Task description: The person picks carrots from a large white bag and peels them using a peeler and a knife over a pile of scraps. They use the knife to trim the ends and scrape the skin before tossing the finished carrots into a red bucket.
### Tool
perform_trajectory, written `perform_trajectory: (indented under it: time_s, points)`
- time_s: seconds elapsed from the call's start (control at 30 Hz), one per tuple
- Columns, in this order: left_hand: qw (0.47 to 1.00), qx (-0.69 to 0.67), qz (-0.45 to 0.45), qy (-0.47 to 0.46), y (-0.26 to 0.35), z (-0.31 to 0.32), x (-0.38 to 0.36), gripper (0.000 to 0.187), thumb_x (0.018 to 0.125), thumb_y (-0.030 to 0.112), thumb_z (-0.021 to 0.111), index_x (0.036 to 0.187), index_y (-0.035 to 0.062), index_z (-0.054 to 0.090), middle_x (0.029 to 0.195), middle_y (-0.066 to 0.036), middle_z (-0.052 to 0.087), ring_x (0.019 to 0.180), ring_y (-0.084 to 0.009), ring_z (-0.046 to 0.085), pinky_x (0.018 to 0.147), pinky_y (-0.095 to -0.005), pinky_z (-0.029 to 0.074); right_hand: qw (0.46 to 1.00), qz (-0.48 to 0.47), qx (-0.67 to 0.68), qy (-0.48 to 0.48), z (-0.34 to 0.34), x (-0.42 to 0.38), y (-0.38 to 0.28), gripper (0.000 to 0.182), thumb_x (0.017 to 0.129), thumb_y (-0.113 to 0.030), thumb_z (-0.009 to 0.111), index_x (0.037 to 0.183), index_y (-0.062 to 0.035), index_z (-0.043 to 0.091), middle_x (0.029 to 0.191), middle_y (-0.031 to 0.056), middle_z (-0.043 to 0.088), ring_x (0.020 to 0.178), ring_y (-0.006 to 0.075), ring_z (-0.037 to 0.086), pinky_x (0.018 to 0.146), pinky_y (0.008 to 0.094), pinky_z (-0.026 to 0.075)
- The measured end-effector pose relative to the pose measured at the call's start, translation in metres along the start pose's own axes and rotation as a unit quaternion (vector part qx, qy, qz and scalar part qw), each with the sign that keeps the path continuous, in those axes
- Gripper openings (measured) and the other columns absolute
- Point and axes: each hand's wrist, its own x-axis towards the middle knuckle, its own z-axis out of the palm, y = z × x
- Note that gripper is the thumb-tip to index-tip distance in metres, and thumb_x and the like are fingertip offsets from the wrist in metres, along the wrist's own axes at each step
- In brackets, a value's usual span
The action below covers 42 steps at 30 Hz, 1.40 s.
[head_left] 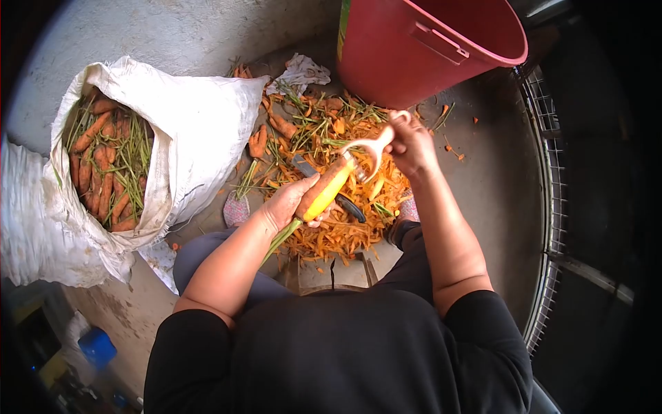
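Observation:
A partly peeled carrot [327, 190] lies in my left hand [293, 201], whose fingers wrap round its lower part. One side of the carrot is bright yellow-orange, the other still brownish, and green stems hang below the hand. My right hand [412, 146] is closed on the handle of a pale peeler [374, 150]. The peeler's head is just right of the carrot's upper tip, seemingly a little apart from it. Beneath both hands, orange peelings [324, 234] cover the floor, with a dark-handled knife [350, 208] lying on them.
At the left a white sack [207, 110] stands open, full of carrots [103, 165] with stems. A big red bucket [407, 62] is at the top. Unpeeled carrots [258, 141] and a crumpled white cloth [301, 72] lie beyond the peelings. Wire mesh [552, 172] borders the right.

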Motion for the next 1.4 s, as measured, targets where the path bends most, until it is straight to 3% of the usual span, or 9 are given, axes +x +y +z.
perform_trajectory:
  time_s: [0.03, 0.17, 0.47, 0.67, 0.8, 0.87, 1.0, 1.27, 1.4]
  points:
    - [1.0, 0.006, -0.002, -0.004, 0.0, -0.002, 0.001, 0.043, 0.09, 0.043, 0.035, 0.109, 0.0065, 0.045, 0.08, -0.01, 0.05, 0.063, -0.0181, 0.048, 0.045, -0.0263, 0.039, 0.998, -0.028, -0.004, -0.06, -0.001, 0.003, 0.011, 0.018, 0.082, -0.011, 0.059, 0.089, -0.0031, 0.045, 0.062, 0.0053, 0.053, 0.04, 0.008, 0.043, 0.039, 0.0223, 0.046]
    - [0.998, 0.053, -0.006, -0.018, -0.003, -0.005, -0.001, 0.043, 0.089, 0.044, 0.037, 0.109, 0.0058, 0.045, 0.083, -0.01, 0.051, 0.065, -0.0181, 0.049, 0.046, -0.026, 0.039, 0.948, -0.115, -0.13, 0.267, -0.033, 0.032, 0.003, 0.021, 0.081, -0.011, 0.06, 0.089, -0.0016, 0.043, 0.069, 0.0067, 0.055, 0.048, 0.0094, 0.051, 0.043, 0.0232, 0.05]
    - [0.993, -0.017, 0.101, 0.051, -0.003, 0.001, 0.013, 0.042, 0.089, 0.04, 0.042, 0.11, 0.0043, 0.048, 0.094, -0.01, 0.057, 0.08, -0.0179, 0.058, 0.054, -0.0283, 0.048, 0.98, 0.029, -0.111, -0.162, 0.042, -0.031, 0.055, 0.016, 0.08, -0.009, 0.06, 0.088, -0.0025, 0.047, 0.063, 0.0076, 0.055, 0.048, 0.0141, 0.055, 0.036, 0.024, 0.046]
    - [0.996, 0.046, 0.067, 0.04, -0.01, -0.003, 0.006, 0.043, 0.089, 0.04, 0.043, 0.114, 0.0058, 0.048, 0.089, -0.009, 0.056, 0.074, -0.0161, 0.057, 0.052, -0.0292, 0.049, 0.931, -0.177, -0.219, 0.231, -0.021, 0.028, 0.009, 0.018, 0.08, -0.011, 0.062, 0.082, -0.0046, 0.045, 0.068, 0.0067, 0.056, 0.047, 0.0105, 0.052, 0.039, 0.0231, 0.046]
    - [0.991, 0.03, 0.1, 0.081, -0.005, -0.006, 0.008, 0.043, 0.088, 0.04, 0.045, 0.114, 0.0056, 0.048, 0.089, -0.008, 0.055, 0.075, -0.0162, 0.057, 0.051, -0.0285, 0.049, 0.988, -0.085, -0.027, 0.128, -0.015, 0.016, 0.007, 0.017, 0.079, -0.011, 0.063, 0.08, -0.0057, 0.047, 0.063, 0.0037, 0.053, 0.04, 0.0076, 0.045, 0.034, 0.0218, 0.043]
    - [0.992, -0.014, 0.097, 0.074, -0.004, -0.012, 0.008, 0.041, 0.089, 0.037, 0.043, 0.115, 0.005, 0.047, 0.094, -0.009, 0.057, 0.078, -0.0167, 0.058, 0.057, -0.0304, 0.05, 0.998, -0.01, -0.048, -0.024, 0.018, -0.01, 0.015, 0.018, 0.076, -0.013, 0.066, 0.075, -0.0065, 0.049, 0.057, 0.0043, 0.054, 0.039, 0.0103, 0.048, 0.034, 0.0218, 0.043]
    - [0.986, -0.04, 0.111, 0.115, -0.008, -0.004, 0.014, 0.034, 0.092, 0.03, 0.036, 0.11, 0.0035, 0.049, 0.098, -0.01, 0.059, 0.086, -0.0169, 0.06, 0.072, -0.0337, 0.052, 0.988, 0.014, -0.144, -0.054, 0.048, -0.035, 0.053, 0.022, 0.072, -0.005, 0.069, 0.069, -0.007, 0.048, 0.054, 0.002, 0.05, 0.041, 0.0118, 0.05, 0.035, 0.0217, 0.04]
    - [0.996, 0.042, 0.058, 0.046, -0.02, -0.009, 0.012, 0.039, 0.091, 0.034, 0.041, 0.113, 0.0025, 0.046, 0.092, -0.011, 0.057, 0.076, -0.0192, 0.057, 0.061, -0.0318, 0.049, 0.926, -0.122, -0.194, 0.301, -0.015, 0.025, 0.011, 0.015, 0.076, -0.008, 0.062, 0.084, -0.0018, 0.051, 0.064, 0.0045, 0.051, 0.046, 0.012, 0.044, 0.041, 0.0235, 0.038]
    - [0.995, 0.034, 0.069, 0.058, -0.016, -0.007, 0.011, 0.042, 0.089, 0.037, 0.044, 0.113, 0.002, 0.044, 0.091, -0.012, 0.055, 0.076, -0.0183, 0.055, 0.06, -0.0318, 0.049, 0.963, -0.114, -0.125, 0.21, 0.008, 0.01, 0.016, 0.015, 0.076, -0.01, 0.063, 0.076, -0.0034, 0.05, 0.061, 0.0018, 0.05, 0.045, 0.0085, 0.042, 0.039, 0.0236, 0.035]
